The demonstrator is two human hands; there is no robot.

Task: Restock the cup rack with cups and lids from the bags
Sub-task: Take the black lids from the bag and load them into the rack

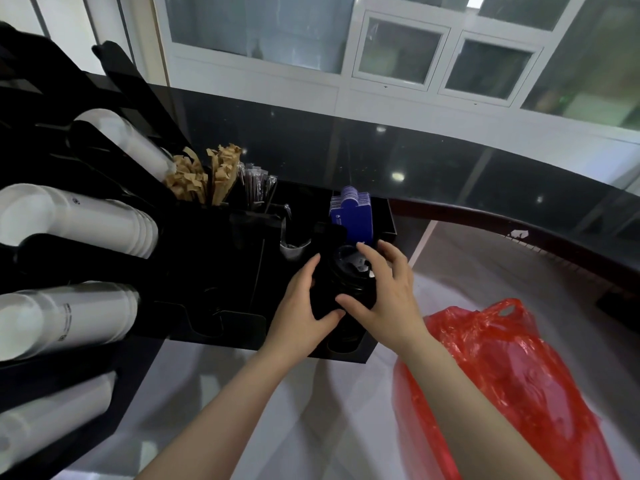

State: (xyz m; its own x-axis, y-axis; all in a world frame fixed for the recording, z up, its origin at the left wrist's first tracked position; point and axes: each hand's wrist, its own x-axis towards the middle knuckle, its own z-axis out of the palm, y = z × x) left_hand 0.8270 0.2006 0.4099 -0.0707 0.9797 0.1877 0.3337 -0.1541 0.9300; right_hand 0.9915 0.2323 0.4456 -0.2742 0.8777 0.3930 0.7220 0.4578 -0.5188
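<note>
Nearest you, the red plastic bag (519, 386) lay crumpled on the pale counter (214, 393) at your right, its handle loop up and its mouth toward the organiser, your right forearm crossing its near edge.

Just beyond it, both your hands met over the stack of black lids (348, 275). Your left hand (301, 299) cupped the stack from the left, fingers up along its side and thumb hooked under toward the front. Your right hand (384, 289) curled round it from the right, fingers arched over the top lid and thumb pressed in low, touching your left thumb. The stack stood in the right-front slot of the black organiser (242, 327); how deep it sat you could not tell, since black hid black.

Behind the lids stood blue cards (351, 216) upright in a rear compartment. Further left were clear-wrapped utensils (292, 244), dark straws (256, 188) and brown paper packets (204, 178).

At your far left, the cup rack (69, 244) held white paper cups (69, 216) in slanted rows. Past everything ran the dark glossy ledge (415, 157) and white-framed windows (443, 60).
</note>
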